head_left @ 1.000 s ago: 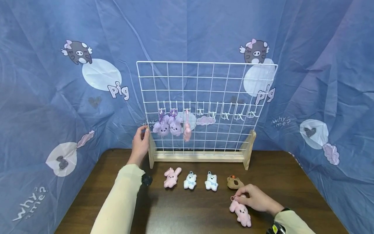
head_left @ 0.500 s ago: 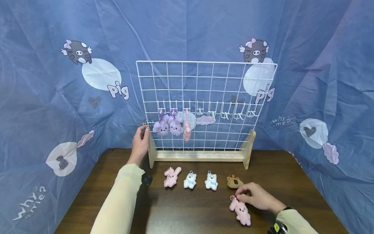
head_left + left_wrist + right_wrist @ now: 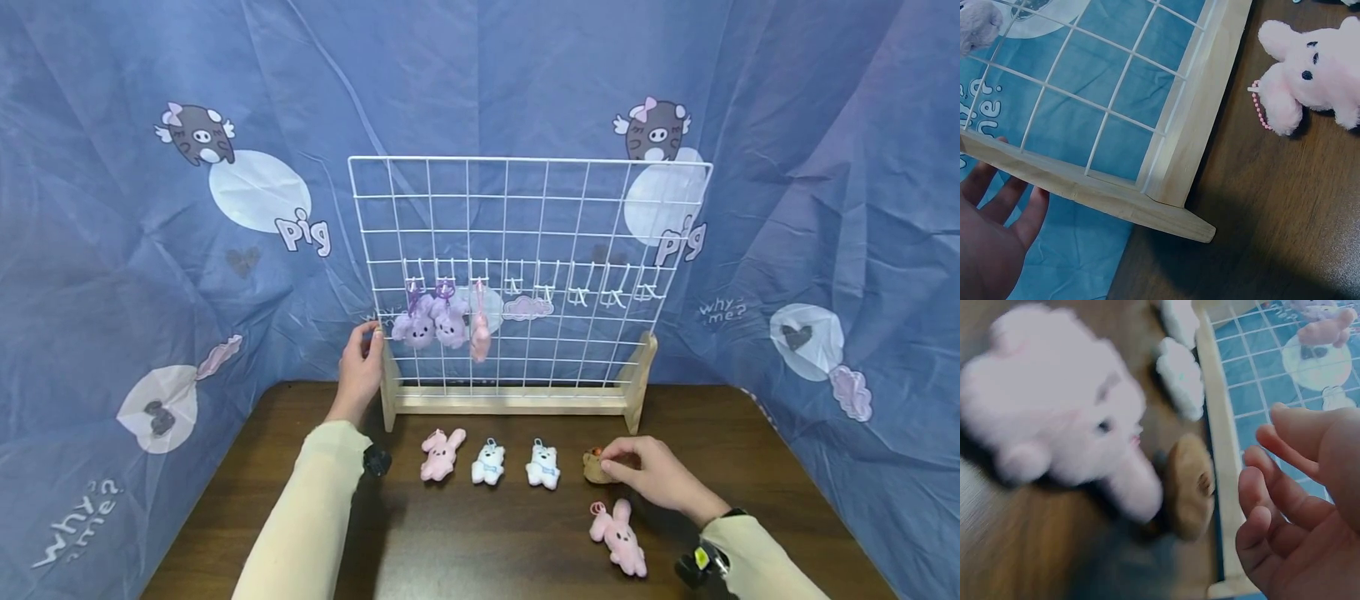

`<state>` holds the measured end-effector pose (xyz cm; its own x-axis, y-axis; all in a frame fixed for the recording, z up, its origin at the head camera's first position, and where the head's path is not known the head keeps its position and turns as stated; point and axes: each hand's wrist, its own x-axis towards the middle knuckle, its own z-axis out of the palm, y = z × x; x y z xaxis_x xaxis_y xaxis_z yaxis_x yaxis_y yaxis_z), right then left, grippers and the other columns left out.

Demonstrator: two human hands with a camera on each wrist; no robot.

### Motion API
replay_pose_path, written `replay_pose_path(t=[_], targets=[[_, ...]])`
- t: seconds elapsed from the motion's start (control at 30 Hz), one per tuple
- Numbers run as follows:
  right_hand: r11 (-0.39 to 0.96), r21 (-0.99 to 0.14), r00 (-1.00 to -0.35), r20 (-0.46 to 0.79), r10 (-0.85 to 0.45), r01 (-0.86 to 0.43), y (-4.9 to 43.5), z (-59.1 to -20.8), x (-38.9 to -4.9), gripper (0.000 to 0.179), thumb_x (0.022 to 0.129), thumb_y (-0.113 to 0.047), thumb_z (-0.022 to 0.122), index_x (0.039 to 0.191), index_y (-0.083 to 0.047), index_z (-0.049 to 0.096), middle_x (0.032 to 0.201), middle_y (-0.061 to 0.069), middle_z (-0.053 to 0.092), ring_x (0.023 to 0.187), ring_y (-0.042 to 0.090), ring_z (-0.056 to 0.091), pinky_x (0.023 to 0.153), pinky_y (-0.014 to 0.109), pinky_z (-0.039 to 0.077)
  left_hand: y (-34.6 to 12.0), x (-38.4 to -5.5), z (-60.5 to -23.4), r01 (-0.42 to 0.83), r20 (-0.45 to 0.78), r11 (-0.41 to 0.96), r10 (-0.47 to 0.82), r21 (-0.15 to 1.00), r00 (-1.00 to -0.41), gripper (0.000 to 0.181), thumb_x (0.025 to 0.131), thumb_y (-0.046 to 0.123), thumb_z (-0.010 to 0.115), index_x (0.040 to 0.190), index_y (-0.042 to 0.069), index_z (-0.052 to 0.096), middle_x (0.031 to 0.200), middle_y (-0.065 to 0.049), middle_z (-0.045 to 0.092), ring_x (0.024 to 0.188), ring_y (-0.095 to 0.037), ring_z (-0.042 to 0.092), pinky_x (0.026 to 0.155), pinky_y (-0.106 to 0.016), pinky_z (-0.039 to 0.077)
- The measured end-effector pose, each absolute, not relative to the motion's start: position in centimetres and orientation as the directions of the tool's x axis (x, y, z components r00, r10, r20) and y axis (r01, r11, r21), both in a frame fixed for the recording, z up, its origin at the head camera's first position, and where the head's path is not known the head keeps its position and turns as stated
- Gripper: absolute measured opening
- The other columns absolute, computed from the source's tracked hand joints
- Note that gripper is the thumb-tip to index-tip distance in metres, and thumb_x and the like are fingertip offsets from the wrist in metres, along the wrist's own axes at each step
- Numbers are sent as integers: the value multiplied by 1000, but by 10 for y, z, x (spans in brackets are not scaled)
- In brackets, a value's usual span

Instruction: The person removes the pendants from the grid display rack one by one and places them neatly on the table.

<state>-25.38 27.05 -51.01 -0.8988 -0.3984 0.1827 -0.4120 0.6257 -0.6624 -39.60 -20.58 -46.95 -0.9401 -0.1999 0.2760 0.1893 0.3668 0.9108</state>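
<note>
At the left end of the white wire grid rack [image 3: 510,405], my left hand [image 3: 360,362] holds the wooden side post [image 3: 1110,207], with fingers passing behind it. My right hand [image 3: 652,475] hovers by a brown plush keychain [image 3: 595,471] with an orange bit on top. In the right wrist view its fingers are loosely bent and nothing is between them. A pink bunny plush keychain [image 3: 624,546] lies just in front of that hand, its loop pointing up-left. Two purple plush keychains [image 3: 450,323] and a pink one [image 3: 480,337] hang from hooks on the rack.
Another pink bunny keychain [image 3: 440,456] and two white bear keychains [image 3: 488,464] lie in a row before the rack. Several white hooks [image 3: 578,296] with nothing on them line the grid's right part. A blue printed cloth [image 3: 480,83] surrounds the table [image 3: 465,542].
My right hand has let go of the pink bunny keychain's loop and moved up to the brown plush. The pink bunny stays on the table. My left hand has not moved.
</note>
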Motion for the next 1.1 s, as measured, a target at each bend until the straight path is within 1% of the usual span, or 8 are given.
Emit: replay_pose_path(t=[0.2, 0.27, 0.37, 0.5, 0.67, 0.83, 1.0, 1.1], targets=[[612, -674, -909, 264, -324, -413, 247, -499, -267, 7, 99, -17, 75, 105, -14, 77, 94, -10, 75, 88, 5, 67, 82, 31, 56, -204, -395, -470, 190, 275, 367, -196, 911, -941, 43, 113, 37, 46, 148, 11, 52, 138, -25, 62, 122, -39, 59, 98, -55, 49], [600, -695, -916, 263, -301, -397, 238, -495, -271, 10, 99, -18, 74, 108, -14, 77, 99, -8, 75, 92, 8, 68, 84, 32, 56, -204, -395, -470, 187, 271, 370, -190, 910, -944, 44, 113, 37, 46, 148, 11, 52, 140, -24, 61, 125, -39, 59, 100, -55, 48], [579, -722, -923, 257, -286, -380, 224, -488, -277, 17, 100, -18, 74, 115, -9, 75, 106, -2, 76, 97, 12, 69, 88, 35, 56, -204, -394, -470, 183, 267, 370, -190, 911, -945, 43, 113, 36, 46, 148, 11, 52, 140, -24, 61, 126, -38, 58, 101, -55, 48], [559, -746, -931, 257, -260, -362, 203, -474, -290, 21, 101, -18, 73, 118, -7, 73, 109, 4, 76, 100, 19, 69, 89, 38, 55, -204, -393, -469, 188, 276, 367, -204, 911, -939, 42, 114, 34, 46, 147, 11, 52, 138, -25, 62, 124, -39, 59, 99, -55, 48], [528, -774, -936, 267, -228, -349, 179, -458, -307, 21, 102, -21, 72, 120, -11, 73, 111, 4, 75, 102, 22, 68, 89, 39, 54, -205, -395, -467, 180, 265, 362, -201, 915, -943, 43, 113, 37, 45, 148, 12, 52, 142, -23, 60, 126, -38, 58, 100, -55, 49], [466, -815, -937, 268, -223, -344, 158, -447, -321, 24, 102, -24, 72, 122, -11, 72, 115, 5, 75, 104, 22, 67, 91, 41, 52, -205, -395, -468, 178, 262, 361, -199, 916, -944, 43, 113, 38, 46, 148, 13, 52, 140, -23, 61, 124, -38, 59, 98, -54, 49], [433, -828, -933, 287, -217, -356, 140, -437, -329, 27, 101, -25, 73, 123, -10, 72, 118, 7, 75, 108, 26, 67, 95, 45, 53, -205, -395, -469, 181, 266, 364, -199, 914, -943, 44, 113, 39, 46, 148, 13, 52, 136, -23, 63, 119, -37, 59, 96, -52, 49], [413, -837, -932, 298, -209, -360, 130, -429, -333, 31, 101, -26, 73, 126, -10, 71, 123, 9, 73, 113, 30, 67, 97, 49, 54, -205, -395, -469, 182, 266, 363, -198, 914, -943, 44, 113, 39, 45, 149, 13, 52, 137, -23, 62, 119, -36, 59, 95, -52, 49]])
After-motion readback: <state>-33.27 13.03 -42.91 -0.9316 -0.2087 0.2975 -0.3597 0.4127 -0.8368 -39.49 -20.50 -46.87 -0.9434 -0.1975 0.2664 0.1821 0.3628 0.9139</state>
